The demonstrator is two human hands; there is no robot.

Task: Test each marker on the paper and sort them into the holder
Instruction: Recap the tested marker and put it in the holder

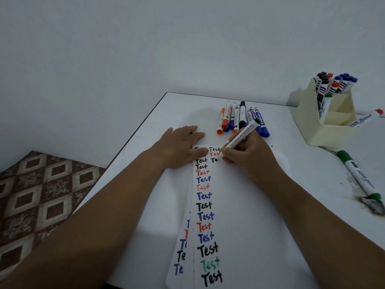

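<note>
My right hand (248,155) grips a white whiteboard marker (241,135) with its tip down on the paper (235,205), beside a partly written black word in the second column. The paper carries a long column of "Test" in black, red, blue and green. My left hand (181,146) lies flat, fingers straight, pressing the paper's top left corner. Behind the hands lies a pile of capped markers (239,118) in orange, blue and black. The cream holder (327,119) at the right holds several markers upright.
A green marker (358,174) lies right of the paper, beside an ink smear (373,203) near the table edge. A red-capped marker (366,118) lies behind the holder. More written sheets (181,255) stick out under the paper. The white table's (312,205) left edge borders patterned floor.
</note>
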